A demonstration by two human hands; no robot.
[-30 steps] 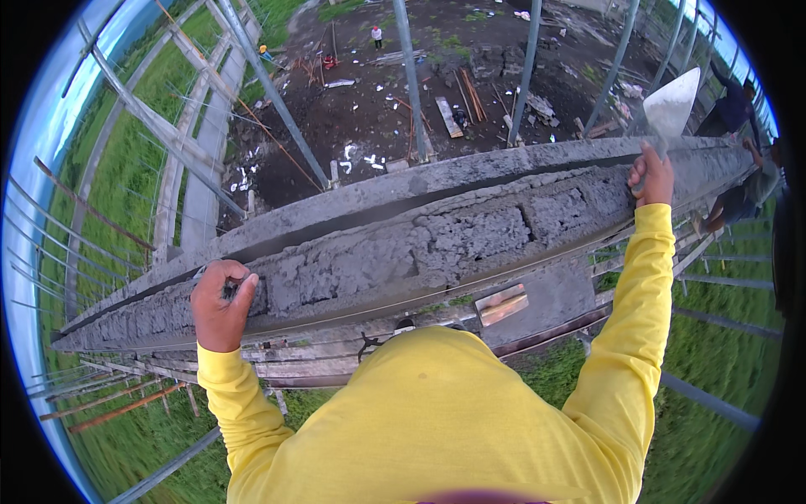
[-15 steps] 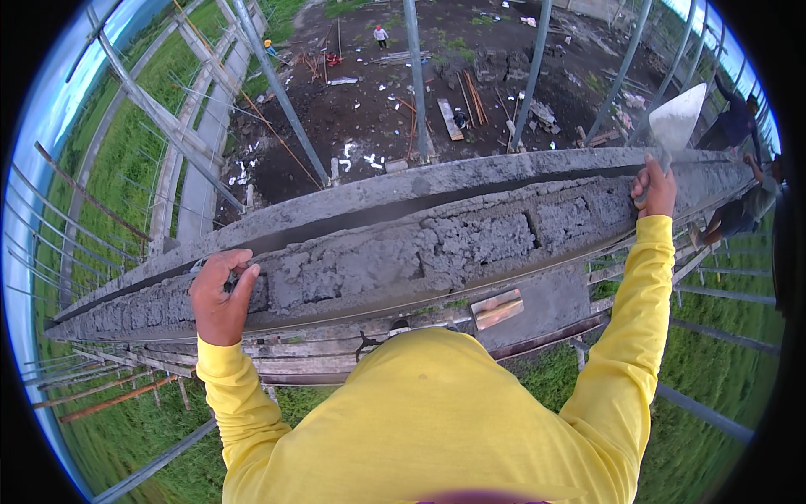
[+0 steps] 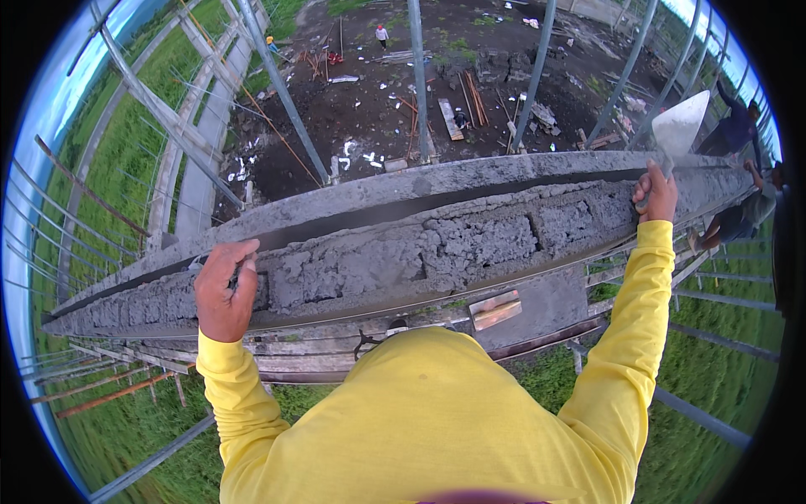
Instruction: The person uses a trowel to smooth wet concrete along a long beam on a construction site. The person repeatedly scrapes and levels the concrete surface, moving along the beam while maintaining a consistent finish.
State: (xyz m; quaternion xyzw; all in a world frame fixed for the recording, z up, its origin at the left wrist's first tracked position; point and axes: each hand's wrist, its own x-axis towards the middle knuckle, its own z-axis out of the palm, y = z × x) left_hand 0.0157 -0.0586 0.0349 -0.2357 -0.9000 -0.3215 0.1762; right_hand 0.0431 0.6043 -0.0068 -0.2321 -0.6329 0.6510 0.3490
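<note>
My right hand [image 3: 659, 191] grips the handle of a pointed masonry trowel [image 3: 679, 123] over the right part of the wall. The trowel's pale blade points up and away. My left hand [image 3: 225, 290] is over the left part of the wall, fingers loosely curled and the thumb apart from the forefinger. Nothing shows in it. Between my hands runs a long wall top of blocks [image 3: 378, 256] with rough, wet-looking grey mortar on and between them. A thin string [image 3: 395, 307] follows its near edge. Whether the left fingers touch the wall is unclear.
Beyond a dark gap runs a concrete ledge [image 3: 353, 202] with upright metal poles [image 3: 420, 84]. A wooden float [image 3: 495, 310] lies on the grey platform [image 3: 550, 307] below me. Co-workers [image 3: 739, 126] are at the far right. Debris-strewn ground lies far below.
My left forefinger has lifted a little away from the thumb. My right hand and the trowel have shifted very slightly downward in the view.
</note>
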